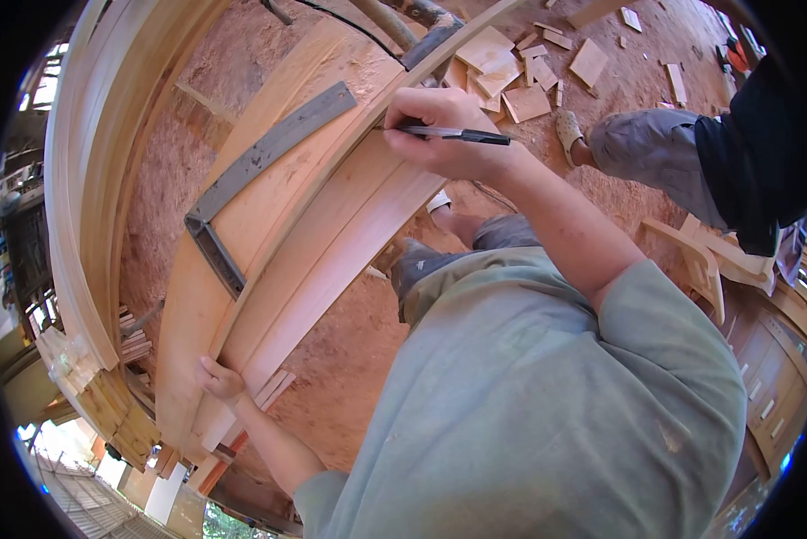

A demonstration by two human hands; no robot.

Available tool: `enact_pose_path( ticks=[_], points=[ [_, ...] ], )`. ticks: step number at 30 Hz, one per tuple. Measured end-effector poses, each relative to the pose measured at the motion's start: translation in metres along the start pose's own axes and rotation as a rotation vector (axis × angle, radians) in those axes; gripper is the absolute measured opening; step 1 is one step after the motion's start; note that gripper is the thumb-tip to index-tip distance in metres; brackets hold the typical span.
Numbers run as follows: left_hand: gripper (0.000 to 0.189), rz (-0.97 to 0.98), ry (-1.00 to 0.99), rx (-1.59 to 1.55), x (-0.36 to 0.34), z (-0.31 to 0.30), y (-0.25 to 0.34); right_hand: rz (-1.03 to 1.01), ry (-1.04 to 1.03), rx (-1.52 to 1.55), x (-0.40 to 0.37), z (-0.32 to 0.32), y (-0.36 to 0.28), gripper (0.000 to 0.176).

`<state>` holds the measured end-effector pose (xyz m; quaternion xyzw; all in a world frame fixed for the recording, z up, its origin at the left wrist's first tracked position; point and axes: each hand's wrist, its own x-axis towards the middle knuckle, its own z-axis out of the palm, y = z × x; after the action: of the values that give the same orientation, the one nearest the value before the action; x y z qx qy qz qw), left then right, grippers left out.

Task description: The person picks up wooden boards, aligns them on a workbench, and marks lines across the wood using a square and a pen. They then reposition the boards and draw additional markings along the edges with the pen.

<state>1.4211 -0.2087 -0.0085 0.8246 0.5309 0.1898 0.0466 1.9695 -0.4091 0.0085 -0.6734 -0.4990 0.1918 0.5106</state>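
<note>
My right hand [446, 126] is closed around a black-and-clear pen [457, 135], its knuckles by the upper part of a narrow wooden strip [286, 229]. The pen's tip is hidden by my fingers. Farther down the same strip, my left hand [221, 381] is closed on its edge, thumb and fingers pressed to the wood. The strip runs lengthwise over a wide pale board [183, 310] and beside a planed plank [340, 229]. On the wide board lies a dark metal carpenter's square [273, 148], its thicker arm near the strip.
Several curved wooden pieces [84, 180] stand at the left. Wood offcuts [498, 67] are scattered on the reddish dirt floor [331, 364]. Another person's leg [655, 148] is at the upper right. Wooden parts [691, 260] lie at the right, near a panel [762, 386].
</note>
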Motion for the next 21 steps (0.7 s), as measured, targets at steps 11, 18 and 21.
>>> enact_pose_path(
  ticks=[11, 18, 21],
  points=[
    [0.044, 0.014, -0.009, 0.031, 0.0, 0.0, -0.008, -0.02, -0.031, -0.005, 0.001, 0.001, 0.005, 0.01],
    [0.044, 0.026, -0.009, 0.002, 0.0, 0.0, -0.007, 0.004, -0.035, -0.007, 0.001, 0.0, 0.0, 0.01],
    [0.044, 0.049, 0.018, -0.02, 0.0, 0.002, -0.004, 0.003, -0.018, -0.023, 0.001, -0.001, 0.0, 0.009]
  ],
)
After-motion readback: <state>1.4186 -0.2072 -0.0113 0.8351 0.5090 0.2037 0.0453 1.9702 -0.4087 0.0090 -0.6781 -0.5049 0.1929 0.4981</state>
